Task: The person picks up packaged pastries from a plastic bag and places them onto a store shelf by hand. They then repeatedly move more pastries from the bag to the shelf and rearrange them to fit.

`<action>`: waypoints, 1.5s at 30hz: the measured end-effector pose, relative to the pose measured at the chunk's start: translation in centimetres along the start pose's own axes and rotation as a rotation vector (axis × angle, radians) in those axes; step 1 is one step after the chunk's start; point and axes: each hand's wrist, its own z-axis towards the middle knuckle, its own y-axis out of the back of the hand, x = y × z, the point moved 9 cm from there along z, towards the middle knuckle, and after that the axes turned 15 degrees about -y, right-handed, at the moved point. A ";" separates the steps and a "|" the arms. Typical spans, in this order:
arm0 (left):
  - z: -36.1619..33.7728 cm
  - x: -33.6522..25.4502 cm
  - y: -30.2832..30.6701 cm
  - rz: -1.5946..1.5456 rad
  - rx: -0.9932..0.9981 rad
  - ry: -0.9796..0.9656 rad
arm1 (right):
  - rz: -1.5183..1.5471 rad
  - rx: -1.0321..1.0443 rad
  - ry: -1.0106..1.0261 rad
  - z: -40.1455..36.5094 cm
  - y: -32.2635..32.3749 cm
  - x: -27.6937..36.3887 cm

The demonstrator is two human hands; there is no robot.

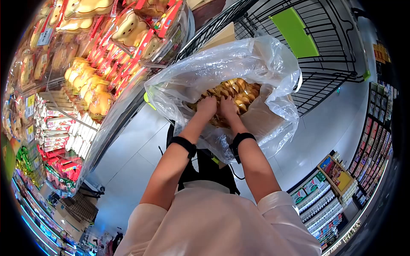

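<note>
A large clear plastic bag (273, 59) lies open over a cardboard box (262, 121) at the near end of a black wire cart. Inside it are several golden-brown packaged baked items (241, 91). My left hand (206, 107) is in the bag with its fingers curled down on the left part of these packages. Just to its right, my right hand (227, 107) is also closed over the packages. Both sets of fingertips are hidden among the wrappers. Black bands circle both forearms.
The black wire cart (337, 47) with a green panel (294, 32) extends to the upper right. A display of packaged breads and snacks (87, 89) stands close on the left. Shelves of goods (316, 196) are at the lower right. Pale floor tiles (132, 170) show between.
</note>
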 end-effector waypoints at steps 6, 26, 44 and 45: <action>-1.1 -1.9 1.5 -0.042 -0.141 -0.125 | 0.084 0.084 0.134 1.5 -0.2 -0.5; -25.2 -4.5 18.8 -0.606 -0.933 -0.659 | 1.245 0.421 0.342 -29.8 21.3 8.2; -37.9 12.1 20.8 -1.381 -0.591 -0.315 | 1.155 0.337 0.758 -31.4 23.5 26.1; -38.5 12.8 20.4 -1.371 -0.614 -0.287 | 1.195 0.251 0.808 -30.6 24.5 26.2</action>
